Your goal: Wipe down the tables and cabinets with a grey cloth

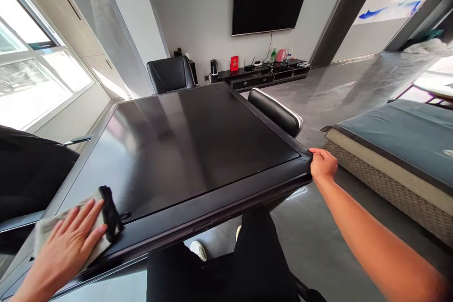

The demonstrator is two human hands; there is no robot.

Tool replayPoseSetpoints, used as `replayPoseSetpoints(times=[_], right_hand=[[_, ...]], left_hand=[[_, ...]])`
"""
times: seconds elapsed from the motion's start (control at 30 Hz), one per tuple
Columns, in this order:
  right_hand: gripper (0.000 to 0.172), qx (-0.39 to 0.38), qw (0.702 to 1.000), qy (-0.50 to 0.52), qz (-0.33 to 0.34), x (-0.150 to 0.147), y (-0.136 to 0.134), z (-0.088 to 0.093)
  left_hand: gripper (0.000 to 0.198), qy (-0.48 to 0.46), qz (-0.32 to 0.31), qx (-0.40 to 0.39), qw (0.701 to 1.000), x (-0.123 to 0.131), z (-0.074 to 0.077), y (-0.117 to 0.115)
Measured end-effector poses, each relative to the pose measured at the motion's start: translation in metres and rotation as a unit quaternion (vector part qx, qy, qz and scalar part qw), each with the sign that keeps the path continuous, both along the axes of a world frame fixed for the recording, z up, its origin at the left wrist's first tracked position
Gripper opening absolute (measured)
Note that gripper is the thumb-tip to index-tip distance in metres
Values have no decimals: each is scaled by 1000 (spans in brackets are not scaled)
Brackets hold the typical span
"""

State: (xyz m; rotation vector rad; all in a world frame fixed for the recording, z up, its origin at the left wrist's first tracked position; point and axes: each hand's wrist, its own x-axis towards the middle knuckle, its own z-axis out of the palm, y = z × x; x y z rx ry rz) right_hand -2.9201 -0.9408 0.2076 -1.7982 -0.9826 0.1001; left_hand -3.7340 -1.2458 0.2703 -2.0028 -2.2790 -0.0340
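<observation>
My left hand (69,240) lies flat, fingers stretched out, pressing a grey and black cloth (106,214) onto the near left corner of a glossy black table (198,146). My right hand (322,164) grips the table's near right corner, fingers curled over its edge. My legs in black trousers show below the table's front edge.
A black office chair (171,73) stands at the table's far side and another chair (276,111) at its right. A dark chair back (28,170) is at the left. A grey cushioned bench (399,151) sits to the right. A wall television and low console (262,73) are behind.
</observation>
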Motion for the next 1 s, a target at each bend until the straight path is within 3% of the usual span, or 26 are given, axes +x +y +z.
replayPoseSetpoints(times=[0.23, 0.43, 0.6, 0.77, 0.9, 1.0], right_hand=[[42, -20, 999, 26, 23, -3, -5, 8], [44, -3, 1000, 16, 24, -1, -4, 1], [47, 3, 1000, 2, 27, 2, -2, -5], [46, 35, 999, 11, 33, 2, -4, -6], [45, 49, 997, 30, 49, 9, -1, -9], [44, 44, 997, 24, 61, 15, 1, -12]], left_hand=[[79, 9, -76, -22, 997, 151, 29, 66], [94, -32, -245, -43, 968, 305, 52, 135], [104, -100, -344, -15, 934, 430, 49, 182], [101, -129, -374, -14, 919, 549, 41, 222], [101, -137, -380, -26, 914, 609, 38, 250], [100, -131, -382, -35, 914, 621, 34, 259]])
